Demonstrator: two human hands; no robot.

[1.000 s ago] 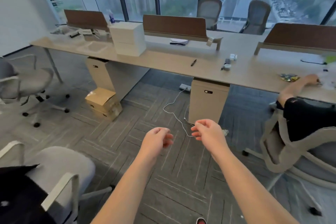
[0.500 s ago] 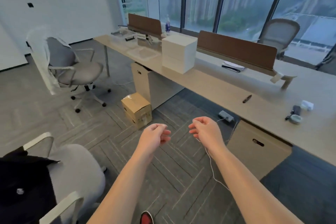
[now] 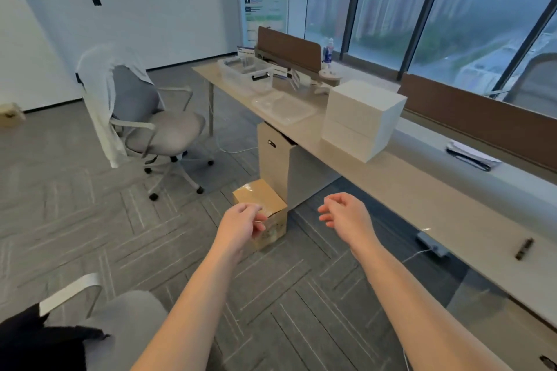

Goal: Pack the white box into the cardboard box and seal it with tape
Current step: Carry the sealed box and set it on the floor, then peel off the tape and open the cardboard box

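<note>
**View swung left onto the boxes; both hands were still empty.**

Over the last second the swivel chair (image 3: pixel 156 126) draped in a white garment came into view at far left. The cardboard box (image 3: pixel 259 197), earlier well off to the left of the hands, now sat on the floor straight ahead, against the foot of the desk pedestal (image 3: pixel 280 156). Its flaps looked shut, with glossy tape on top. The left hand (image 3: pixel 241 227) overlapped the box in view but was probably short of it. The right hand (image 3: pixel 346 217) was apart from the left. Both stayed loosely curled and held nothing. The white box (image 3: pixel 364 117), a stack of two, stood nearer than before at the near edge of the desk (image 3: pixel 437 199), untouched. Judgement: the approach was nearly done, no packing had begun, and the carton probably needed opening first.
</note>
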